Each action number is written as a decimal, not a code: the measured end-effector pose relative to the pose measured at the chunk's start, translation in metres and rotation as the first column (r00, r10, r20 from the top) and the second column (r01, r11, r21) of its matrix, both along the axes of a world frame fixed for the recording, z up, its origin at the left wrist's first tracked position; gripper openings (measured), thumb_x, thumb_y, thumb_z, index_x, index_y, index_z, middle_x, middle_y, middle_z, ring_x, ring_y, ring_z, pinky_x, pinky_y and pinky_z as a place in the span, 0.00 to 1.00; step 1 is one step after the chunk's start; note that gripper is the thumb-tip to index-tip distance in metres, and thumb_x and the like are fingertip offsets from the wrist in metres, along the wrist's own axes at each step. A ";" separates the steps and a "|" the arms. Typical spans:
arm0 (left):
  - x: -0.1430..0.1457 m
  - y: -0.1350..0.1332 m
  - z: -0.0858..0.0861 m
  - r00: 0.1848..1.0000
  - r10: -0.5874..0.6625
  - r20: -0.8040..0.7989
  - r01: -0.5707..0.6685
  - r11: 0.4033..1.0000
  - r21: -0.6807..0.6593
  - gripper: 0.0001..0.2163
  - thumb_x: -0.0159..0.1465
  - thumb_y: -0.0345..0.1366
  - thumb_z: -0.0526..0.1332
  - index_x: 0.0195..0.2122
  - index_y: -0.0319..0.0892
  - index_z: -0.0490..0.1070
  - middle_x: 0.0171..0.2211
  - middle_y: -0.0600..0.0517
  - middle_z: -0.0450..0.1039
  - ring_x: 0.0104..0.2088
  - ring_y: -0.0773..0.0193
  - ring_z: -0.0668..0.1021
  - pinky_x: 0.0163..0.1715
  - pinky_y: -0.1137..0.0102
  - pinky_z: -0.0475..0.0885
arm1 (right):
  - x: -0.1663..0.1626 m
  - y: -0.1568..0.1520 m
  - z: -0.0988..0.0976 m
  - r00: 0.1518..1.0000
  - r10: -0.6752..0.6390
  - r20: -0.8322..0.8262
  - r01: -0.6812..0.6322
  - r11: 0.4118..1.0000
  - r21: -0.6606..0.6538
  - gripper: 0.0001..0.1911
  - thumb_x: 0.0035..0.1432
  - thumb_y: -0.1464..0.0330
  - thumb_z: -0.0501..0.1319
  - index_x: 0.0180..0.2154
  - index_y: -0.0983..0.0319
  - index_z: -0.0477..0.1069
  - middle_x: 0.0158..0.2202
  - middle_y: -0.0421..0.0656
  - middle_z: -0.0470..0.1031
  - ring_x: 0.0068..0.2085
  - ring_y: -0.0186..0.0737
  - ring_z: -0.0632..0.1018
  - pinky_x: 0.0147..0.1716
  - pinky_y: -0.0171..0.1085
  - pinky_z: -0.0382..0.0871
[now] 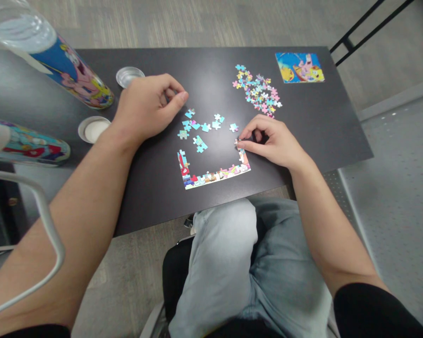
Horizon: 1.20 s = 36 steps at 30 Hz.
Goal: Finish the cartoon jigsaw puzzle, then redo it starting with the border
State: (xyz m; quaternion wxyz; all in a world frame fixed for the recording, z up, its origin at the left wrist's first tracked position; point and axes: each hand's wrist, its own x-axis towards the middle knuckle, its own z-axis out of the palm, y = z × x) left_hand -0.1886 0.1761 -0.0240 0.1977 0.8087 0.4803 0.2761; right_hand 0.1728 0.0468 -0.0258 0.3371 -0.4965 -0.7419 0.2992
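Observation:
My right hand (pixel 273 141) pinches a small jigsaw puzzle piece (pixel 236 142) between thumb and forefinger. The piece is at the upper end of the right side of a partly joined puzzle border (pixel 216 176), which forms a U along the left, bottom and right. My left hand (pixel 155 103) rests on the table with curled fingers, thumb against forefinger, and no piece shows in it. Between the hands lie several loose light-blue pieces (pixel 199 143), some joined together. A single blue piece (pixel 234 127) lies just beyond my right fingertips.
A pile of mixed pieces (pixel 262 94) lies beyond my right hand, near a cartoon picture card (pixel 299 68). Two printed clear tubes (pixel 74 70) lie at the left, with a clear lid (pixel 129 75) and a white-centred lid (pixel 93 129). A grey cable (pixel 49 220) crosses at left.

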 end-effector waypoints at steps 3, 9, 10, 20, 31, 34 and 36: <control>-0.001 0.002 0.002 1.000 -0.026 0.017 0.027 0.999 -0.026 0.22 0.76 0.56 0.69 0.55 0.46 0.93 0.35 0.52 0.83 0.34 0.58 0.77 0.43 0.57 0.67 | -0.001 -0.001 0.000 0.999 -0.040 -0.026 0.039 0.999 -0.019 0.09 0.72 0.55 0.82 0.43 0.51 0.90 0.40 0.41 0.86 0.33 0.41 0.70 0.37 0.46 0.68; -0.007 0.002 0.007 0.976 -0.216 0.004 0.215 0.976 0.030 0.21 0.74 0.63 0.75 0.54 0.54 0.92 0.41 0.50 0.83 0.41 0.52 0.80 0.47 0.52 0.73 | -0.004 0.008 -0.001 0.993 -0.116 -0.006 0.116 0.993 -0.034 0.07 0.71 0.58 0.80 0.46 0.51 0.87 0.39 0.40 0.86 0.32 0.41 0.69 0.36 0.45 0.68; -0.008 0.002 0.006 0.967 -0.253 0.010 0.253 0.967 0.041 0.23 0.72 0.65 0.77 0.56 0.55 0.92 0.43 0.49 0.83 0.42 0.51 0.81 0.49 0.51 0.74 | -0.004 0.011 -0.002 0.992 -0.126 -0.010 0.125 0.991 -0.038 0.08 0.70 0.59 0.80 0.47 0.51 0.87 0.40 0.40 0.86 0.31 0.41 0.69 0.35 0.45 0.68; -0.006 0.000 -0.004 0.920 -0.390 0.048 0.390 0.921 0.003 0.36 0.58 0.70 0.88 0.61 0.56 0.92 0.60 0.42 0.80 0.55 0.41 0.83 0.52 0.52 0.77 | -0.011 0.027 -0.008 0.977 -0.167 0.132 0.163 0.986 0.040 0.05 0.73 0.64 0.78 0.49 0.52 0.90 0.37 0.41 0.82 0.32 0.44 0.73 0.41 0.48 0.72; -0.012 0.003 -0.004 0.944 -0.323 0.072 0.325 0.945 -0.021 0.21 0.69 0.53 0.82 0.59 0.54 0.91 0.51 0.45 0.77 0.40 0.53 0.76 0.48 0.54 0.76 | -0.028 0.021 0.002 0.992 -0.095 0.085 0.084 0.988 0.130 0.05 0.77 0.59 0.77 0.50 0.51 0.88 0.41 0.43 0.83 0.35 0.47 0.76 0.42 0.52 0.75; -0.012 0.003 -0.004 0.943 -0.329 0.057 0.331 0.943 -0.032 0.22 0.67 0.53 0.84 0.59 0.54 0.91 0.51 0.46 0.77 0.40 0.53 0.76 0.48 0.54 0.76 | -0.045 0.012 0.010 0.985 -0.034 0.168 0.007 0.987 0.162 0.08 0.78 0.57 0.79 0.52 0.50 0.89 0.50 0.47 0.85 0.48 0.55 0.83 0.55 0.57 0.79; -0.012 0.003 -0.003 0.941 -0.335 0.048 0.337 0.941 -0.034 0.22 0.66 0.53 0.84 0.58 0.54 0.91 0.51 0.46 0.77 0.40 0.53 0.76 0.48 0.55 0.76 | -0.061 0.005 0.014 0.970 -0.005 0.243 -0.030 0.989 0.142 0.11 0.77 0.55 0.82 0.53 0.50 0.89 0.55 0.48 0.85 0.54 0.59 0.86 0.60 0.59 0.77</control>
